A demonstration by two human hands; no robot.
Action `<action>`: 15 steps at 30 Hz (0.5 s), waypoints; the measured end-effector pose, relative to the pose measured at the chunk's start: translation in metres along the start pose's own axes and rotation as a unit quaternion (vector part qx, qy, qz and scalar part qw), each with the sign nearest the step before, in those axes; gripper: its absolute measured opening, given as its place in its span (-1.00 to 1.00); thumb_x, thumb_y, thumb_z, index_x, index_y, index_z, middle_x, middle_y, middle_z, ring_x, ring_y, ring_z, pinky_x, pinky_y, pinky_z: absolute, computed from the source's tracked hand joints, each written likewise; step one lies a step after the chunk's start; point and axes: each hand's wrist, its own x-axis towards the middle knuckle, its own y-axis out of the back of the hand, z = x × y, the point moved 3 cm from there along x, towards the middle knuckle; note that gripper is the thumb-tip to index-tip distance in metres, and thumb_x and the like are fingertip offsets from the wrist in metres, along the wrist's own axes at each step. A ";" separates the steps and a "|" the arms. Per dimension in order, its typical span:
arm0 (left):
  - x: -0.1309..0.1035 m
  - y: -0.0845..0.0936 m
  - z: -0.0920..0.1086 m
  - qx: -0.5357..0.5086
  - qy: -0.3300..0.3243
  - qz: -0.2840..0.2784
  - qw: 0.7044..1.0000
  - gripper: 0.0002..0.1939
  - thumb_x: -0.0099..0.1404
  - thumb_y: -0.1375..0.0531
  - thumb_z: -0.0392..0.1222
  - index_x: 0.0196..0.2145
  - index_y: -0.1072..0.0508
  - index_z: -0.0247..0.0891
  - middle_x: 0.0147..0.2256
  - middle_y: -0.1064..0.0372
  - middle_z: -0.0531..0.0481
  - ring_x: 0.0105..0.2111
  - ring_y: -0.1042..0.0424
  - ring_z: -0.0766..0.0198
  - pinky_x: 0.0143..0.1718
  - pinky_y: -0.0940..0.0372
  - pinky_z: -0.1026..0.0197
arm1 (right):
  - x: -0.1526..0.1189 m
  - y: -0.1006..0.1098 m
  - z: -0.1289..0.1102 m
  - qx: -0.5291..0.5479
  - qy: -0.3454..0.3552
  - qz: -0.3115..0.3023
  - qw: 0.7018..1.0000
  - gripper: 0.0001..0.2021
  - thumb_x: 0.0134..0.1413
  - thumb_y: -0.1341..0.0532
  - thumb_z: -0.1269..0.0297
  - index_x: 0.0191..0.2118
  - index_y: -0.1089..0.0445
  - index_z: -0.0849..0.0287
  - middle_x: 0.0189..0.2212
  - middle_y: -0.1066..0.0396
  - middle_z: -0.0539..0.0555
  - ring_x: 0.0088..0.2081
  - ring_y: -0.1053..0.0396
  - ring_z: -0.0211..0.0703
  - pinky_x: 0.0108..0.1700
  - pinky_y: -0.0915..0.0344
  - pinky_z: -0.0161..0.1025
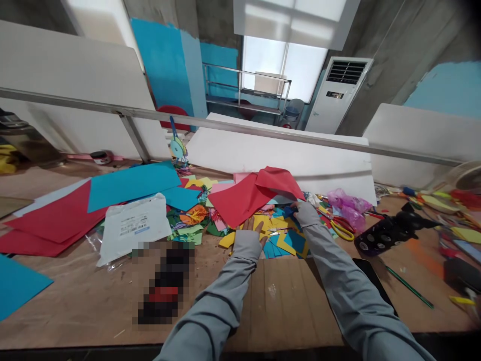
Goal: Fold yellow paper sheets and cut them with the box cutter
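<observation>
My left hand [251, 228] lies over yellow paper pieces [266, 223], its fingers spread and apart. At the fingertips of my right hand [299, 210] is a small dark blue piece [289, 211]; the fingers are bent around it, and its kind is too small to tell. Between and below the hands are cut blue paper pieces [276, 248] with yellow ones among them. Small scissors [276, 233] rest on this pile. Just beyond both hands, a creased red sheet [240, 198] covers part of the heap. Scissors with yellow handles [342, 231] lie right of my right wrist.
A brown cardboard sheet [285, 301] lies under my forearms. Leftward are a white plastic mailer [135, 223], blue sheets [131, 185] and red sheets [56, 220]. On the right stand a black bottle-like object [387, 233] and a green pencil [409, 287] lying flat. A metal rail [240, 125] crosses behind.
</observation>
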 end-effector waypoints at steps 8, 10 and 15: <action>0.001 0.000 0.000 -0.001 0.011 0.015 1.000 -0.33 0.42 -0.20 0.07 0.43 -0.24 -0.01 0.47 -0.03 -0.17 0.43 -0.05 -0.17 0.35 -0.05 -0.28 | -0.006 0.033 0.013 -0.006 0.002 0.119 0.993 -0.48 0.22 -0.34 0.02 0.21 -0.42 0.15 0.22 -0.38 0.33 0.21 -0.33 0.24 0.23 -0.27 0.11; 0.001 -0.002 0.000 -0.002 0.014 0.020 1.000 -0.32 0.42 -0.20 0.08 0.43 -0.23 0.01 0.46 -0.04 -0.15 0.43 -0.05 -0.19 0.36 -0.05 -0.29 | 0.008 0.033 0.003 -0.011 0.005 0.148 0.989 -0.29 0.09 -0.44 0.10 0.33 -0.30 0.08 0.39 -0.19 0.33 0.33 -0.17 0.35 0.32 -0.14 0.21; 0.003 -0.006 -0.003 -0.007 0.023 0.032 0.999 -0.30 0.40 -0.21 0.10 0.43 -0.24 0.00 0.47 -0.02 -0.15 0.44 -0.02 -0.18 0.36 -0.05 -0.25 | 0.047 0.033 -0.014 0.002 0.010 0.176 0.984 -0.57 0.31 -0.32 0.14 0.23 -0.39 0.08 0.30 -0.31 0.23 0.26 -0.30 0.17 0.29 -0.23 0.25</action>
